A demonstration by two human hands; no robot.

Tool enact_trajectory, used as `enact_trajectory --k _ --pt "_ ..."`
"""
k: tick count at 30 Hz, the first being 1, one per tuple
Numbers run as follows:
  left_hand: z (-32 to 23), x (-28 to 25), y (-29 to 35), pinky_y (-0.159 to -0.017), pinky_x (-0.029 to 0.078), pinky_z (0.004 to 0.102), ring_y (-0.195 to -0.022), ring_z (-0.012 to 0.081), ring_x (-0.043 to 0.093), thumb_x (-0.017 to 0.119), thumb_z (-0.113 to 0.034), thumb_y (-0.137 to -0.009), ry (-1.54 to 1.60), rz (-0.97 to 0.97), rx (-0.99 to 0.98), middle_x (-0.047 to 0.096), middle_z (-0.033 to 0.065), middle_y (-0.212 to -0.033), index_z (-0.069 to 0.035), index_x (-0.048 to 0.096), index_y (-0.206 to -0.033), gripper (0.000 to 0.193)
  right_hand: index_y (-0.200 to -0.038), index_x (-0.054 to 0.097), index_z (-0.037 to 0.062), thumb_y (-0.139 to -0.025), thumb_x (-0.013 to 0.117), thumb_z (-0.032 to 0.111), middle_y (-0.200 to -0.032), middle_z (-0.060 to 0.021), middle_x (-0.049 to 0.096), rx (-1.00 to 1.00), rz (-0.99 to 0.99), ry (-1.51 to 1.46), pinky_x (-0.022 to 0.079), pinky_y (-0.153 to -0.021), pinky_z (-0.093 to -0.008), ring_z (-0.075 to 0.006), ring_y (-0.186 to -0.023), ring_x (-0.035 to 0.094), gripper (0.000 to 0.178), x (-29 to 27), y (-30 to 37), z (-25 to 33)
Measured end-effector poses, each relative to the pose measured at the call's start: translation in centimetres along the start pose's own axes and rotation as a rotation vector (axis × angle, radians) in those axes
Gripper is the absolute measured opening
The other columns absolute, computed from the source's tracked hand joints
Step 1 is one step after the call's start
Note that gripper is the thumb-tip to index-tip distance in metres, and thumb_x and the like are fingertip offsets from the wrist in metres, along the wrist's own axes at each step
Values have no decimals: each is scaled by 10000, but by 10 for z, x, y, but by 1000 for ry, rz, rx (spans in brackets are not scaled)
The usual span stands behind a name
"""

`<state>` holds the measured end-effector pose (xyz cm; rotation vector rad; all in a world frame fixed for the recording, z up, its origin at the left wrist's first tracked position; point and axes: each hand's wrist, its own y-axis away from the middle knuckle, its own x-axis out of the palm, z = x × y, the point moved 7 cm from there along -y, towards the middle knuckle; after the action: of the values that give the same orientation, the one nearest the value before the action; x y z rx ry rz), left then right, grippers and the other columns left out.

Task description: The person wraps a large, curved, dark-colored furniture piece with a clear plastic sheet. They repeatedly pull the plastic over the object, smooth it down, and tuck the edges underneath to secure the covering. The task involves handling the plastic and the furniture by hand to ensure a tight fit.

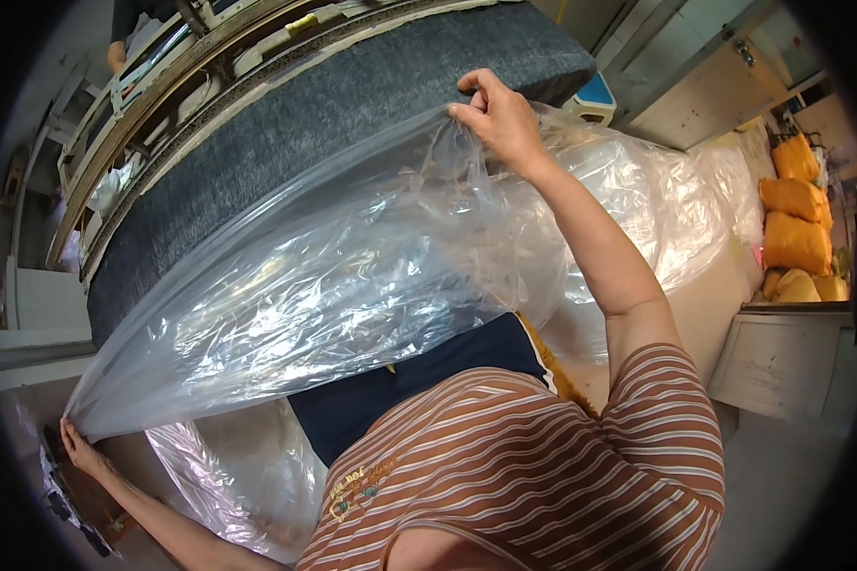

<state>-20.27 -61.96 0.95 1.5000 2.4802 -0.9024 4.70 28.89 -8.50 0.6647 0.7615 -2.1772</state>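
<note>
A large sheet of clear plastic film [295,276] is stretched between my two hands, crinkled and shiny. At the far left, my left hand [84,452] pinches one corner of it. My right hand [500,119], raised at the upper middle, grips the film's upper edge between thumb and fingers, and the film hangs in gathers below it. Just beyond the film lies a long block covered in dark grey fabric [352,81]. The film overlaps the near side of that block.
More clear film [657,190] spreads to the right and below on the left. Behind the block runs a wooden frame [152,105]. A blue-topped stool [595,92] stands past its right end. Orange bundles [795,200] are stacked at the far right. Another person's hand [116,57] shows at upper left.
</note>
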Motion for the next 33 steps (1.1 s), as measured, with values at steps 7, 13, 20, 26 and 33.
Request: enact_trajectory --k 7,13,20,26,33 --pt "57 30 -10 -844 408 256 -1046 115 526 580 -281 -942 254 13 -171 581 1 -1188 -86 534 -1249 367 -900 694 73 -812 679 235 -873 -58 667 -235 59 -67 479 -749 -298 -151 -814 612 185 -26 -65 8" --pt "-7 191 -15 -815 444 271 -887 144 559 602 -248 -922 459 17 -121 588 24 -965 -55 572 -1121 279 -1215 523 54 -930 539 163 -944 -84 608 -245 -154 -916 495 -750 -273 -121 -887 586 305 -117 -185 49" --pt "84 296 -50 -793 427 205 -853 67 543 645 -278 -900 76 52 114 643 -16 -931 -31 680 -1011 273 -912 626 40 -857 601 153 -798 -82 668 11 -390 -209 475 -717 -292 -145 -729 610 128 12 -206 -97" --pt "96 324 -98 -879 414 227 -960 107 571 629 -274 -905 137 137 9 671 43 -1044 -26 680 -1081 308 -861 690 30 -778 684 228 -827 -59 683 -37 -360 -120 472 -731 -288 -147 -742 611 215 26 -233 -95" --pt "81 350 -107 -863 413 228 -936 115 564 649 -273 -888 50 148 -44 669 40 -1017 -18 691 -1051 305 -886 678 28 -724 704 273 -853 -99 661 120 -337 -52 471 -742 -303 -185 -776 611 295 22 -232 -84"
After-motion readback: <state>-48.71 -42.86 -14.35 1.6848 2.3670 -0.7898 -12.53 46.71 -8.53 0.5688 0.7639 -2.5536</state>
